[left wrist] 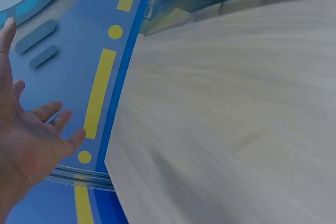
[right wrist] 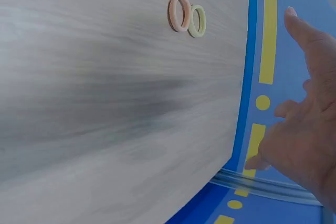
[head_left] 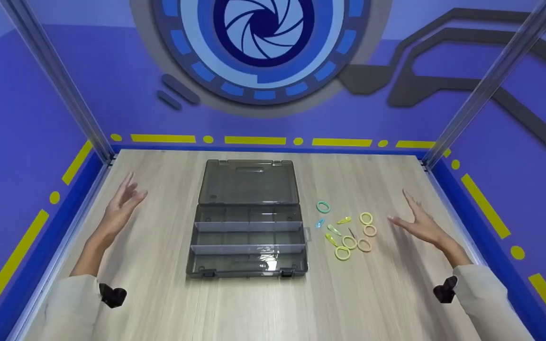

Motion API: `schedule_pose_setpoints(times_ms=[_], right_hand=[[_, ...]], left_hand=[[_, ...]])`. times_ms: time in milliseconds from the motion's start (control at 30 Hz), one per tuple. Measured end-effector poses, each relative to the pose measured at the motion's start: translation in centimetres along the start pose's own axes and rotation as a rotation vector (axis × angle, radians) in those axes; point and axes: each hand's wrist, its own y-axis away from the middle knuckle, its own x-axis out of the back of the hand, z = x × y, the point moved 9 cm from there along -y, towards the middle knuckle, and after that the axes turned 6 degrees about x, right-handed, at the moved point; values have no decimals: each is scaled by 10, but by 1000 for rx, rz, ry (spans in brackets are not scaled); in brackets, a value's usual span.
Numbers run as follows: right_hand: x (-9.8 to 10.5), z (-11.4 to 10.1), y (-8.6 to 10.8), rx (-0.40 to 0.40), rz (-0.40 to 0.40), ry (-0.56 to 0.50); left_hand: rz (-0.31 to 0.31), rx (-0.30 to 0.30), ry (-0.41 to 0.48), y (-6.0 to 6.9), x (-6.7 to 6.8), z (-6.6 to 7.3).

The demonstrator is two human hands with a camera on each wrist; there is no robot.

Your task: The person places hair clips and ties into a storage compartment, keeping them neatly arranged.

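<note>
Both hands are held apart above the table with nothing in them. My left hand [head_left: 117, 210] [left wrist: 31, 135] is over the left side, fingers relaxed, thumb spread. On the far side, my right hand [head_left: 420, 225] [right wrist: 304, 114] has its fingers extended, to the right of the hair ties. A grey see-through box [head_left: 249, 237] lies with its lid [head_left: 249, 182] folded back; its long compartments hold nothing visible. Right of it are several hair ties, one green [head_left: 323, 202], others yellow and peach [head_left: 370, 226] [right wrist: 172, 14], and several small clips, one blue [head_left: 319, 223], others yellow [head_left: 344, 220] or pale green.
The wooden table [head_left: 150, 293] is bordered by blue walls with yellow markings [head_left: 255, 140] at the back and both sides. Metal posts [head_left: 86, 113] rise at the two back corners. The box's latches [head_left: 287, 273] face the table's front.
</note>
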Motion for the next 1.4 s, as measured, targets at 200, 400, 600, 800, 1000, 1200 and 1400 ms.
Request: schedule_pose_setpoints(times_ms=[200,400,600,800,1000,1200,1400], right_hand=[[-11,8,8,-35,-27,-143],[-23,18,13,-45,-16,-267],[-37,21,18,-35,13,-369],[-52,25,26,-65,38,-455],[-68,28,26,-51,12,-516],[-83,29,25,-54,-17,-517],[-92,24,22,-47,-15,-477]], left_hand=[[-19,14,62,3,-15,-13],[-23,21,35,3,-31,-23],[-36,58,49,2,-47,-36],[-91,94,70,4,-70,-50],[-165,114,129,8,-93,-61],[-229,128,140,13,-113,-69],[-295,108,131,17,-124,-71]])
